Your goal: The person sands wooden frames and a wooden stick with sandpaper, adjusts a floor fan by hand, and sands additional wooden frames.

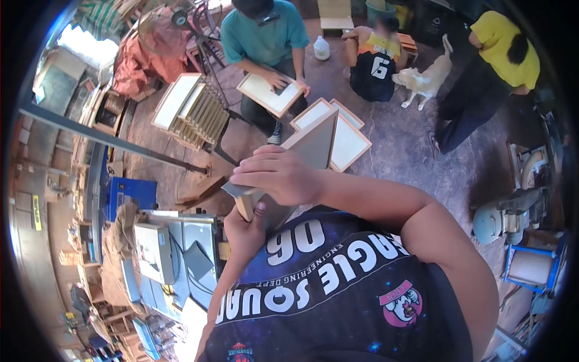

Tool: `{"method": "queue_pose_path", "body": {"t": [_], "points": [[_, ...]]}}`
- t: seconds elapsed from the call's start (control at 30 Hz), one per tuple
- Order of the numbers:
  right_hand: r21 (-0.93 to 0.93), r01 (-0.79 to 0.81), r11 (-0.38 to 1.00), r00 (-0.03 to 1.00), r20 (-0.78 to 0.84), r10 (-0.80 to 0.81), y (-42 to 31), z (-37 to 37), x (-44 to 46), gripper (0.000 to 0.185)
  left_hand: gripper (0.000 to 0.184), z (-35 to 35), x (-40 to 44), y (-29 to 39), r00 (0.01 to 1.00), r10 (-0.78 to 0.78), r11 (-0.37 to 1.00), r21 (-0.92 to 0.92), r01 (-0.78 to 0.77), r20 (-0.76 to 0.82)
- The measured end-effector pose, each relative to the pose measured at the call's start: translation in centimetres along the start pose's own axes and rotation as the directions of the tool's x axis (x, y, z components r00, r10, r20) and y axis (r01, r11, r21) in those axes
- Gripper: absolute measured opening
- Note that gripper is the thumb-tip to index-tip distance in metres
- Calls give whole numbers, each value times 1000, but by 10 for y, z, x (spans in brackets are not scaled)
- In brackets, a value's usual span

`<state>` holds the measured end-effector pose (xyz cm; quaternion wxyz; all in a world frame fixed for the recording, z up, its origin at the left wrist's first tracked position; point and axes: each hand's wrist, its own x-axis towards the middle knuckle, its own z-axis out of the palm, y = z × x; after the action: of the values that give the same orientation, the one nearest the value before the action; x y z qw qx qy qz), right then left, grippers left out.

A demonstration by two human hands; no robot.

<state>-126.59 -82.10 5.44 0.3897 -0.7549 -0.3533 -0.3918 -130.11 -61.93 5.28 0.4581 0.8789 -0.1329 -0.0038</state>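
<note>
A shallow wood-framed panel is tilted on its edge in front of my chest. My left hand is closed around its near lower corner, with the thumb against the wood. Over the panel's upper edge lies my right hand, its fingers together and bent across the frame. A thin grey sheet, which looks like sandpaper, sticks out under those fingers; the rest of it is hidden by the hand. More light framed panels lie on the floor just beyond.
A person in teal holds another framed panel. Stacked frames stand at left. A seated person, a pale dog and a standing person in yellow are beyond. A metal bar crosses the left side.
</note>
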Motion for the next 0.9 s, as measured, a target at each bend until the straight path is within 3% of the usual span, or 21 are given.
{"method": "queue_pose_path", "body": {"t": [0.07, 0.1, 0.13, 0.23, 0.3, 0.4, 0.43, 0.5, 0.6, 0.63, 0.7, 0.8, 0.83, 0.87, 0.9], "points": [[-39, 80, 996, 997, 17, -79, 30, -26, -36, 41, 35, -2, -20, -7, 999, 10, 999, 42, -8, -38], [-143, -72, 987, 989, 118, 89, 64, -42, -78, 42, 30, -4, -28, -2, 996, -63, 998, 15, 64, -65], [-268, -191, 944, 947, 204, 250, 91, -51, -108, 42, 28, -5, -30, -5, 998, -36, 999, 15, 36, -54], [-23, -212, 977, 946, 246, 212, 55, -37, -96, 40, 24, -3, -36, -10, 1000, -29, 999, 24, 30, -12], [41, -44, 998, 991, 130, 38, -16, -7, -43, 39, 23, 1, -33, -7, 994, -110, 993, 47, 109, 25], [39, 90, 995, 976, 196, -96, -22, -9, -22, 41, 23, 4, -38, -19, 992, 6, 999, -50, -12, -130], [51, 1, 999, 985, 170, -10, 3, -15, -36, 40, 22, 0, -40, 0, 984, -103, 992, -83, 92, -146], [-172, -156, 973, 958, 214, 191, 69, -32, -99, 38, 23, -4, -46, -14, 987, -83, 996, -19, 81, -136], [-54, -157, 986, 958, 236, 165, 54, -24, -100, 37, 24, -4, -45, -11, 991, -92, 995, 33, 95, -94], [63, -28, 998, 985, 169, 17, 17, -17, -63, 39, 24, -4, -45, -7, 993, -91, 994, 56, 96, -79], [165, 56, 985, 984, 158, -83, -33, -1, -20, 39, 23, -9, -42, -13, 998, -50, 981, 187, 44, 28], [133, 131, 982, 980, 133, -149, 10, -14, -27, 39, 28, -8, -50, -7, 977, -124, 989, -106, 107, -173], [-66, 106, 992, 991, 84, -101, 46, -26, -56, 36, 28, -15, -53, -16, 970, -167, 967, -220, 126, -176], [-122, -85, 989, 979, 175, 106, 103, -39, -98, 35, 28, -25, -56, -24, 975, -153, 973, -195, 121, -164], [-176, -426, 887, 850, 258, 459, 149, -69, -137, 36, 28, -35, -61, -32, 977, -144, 978, -175, 116, -156]]}}
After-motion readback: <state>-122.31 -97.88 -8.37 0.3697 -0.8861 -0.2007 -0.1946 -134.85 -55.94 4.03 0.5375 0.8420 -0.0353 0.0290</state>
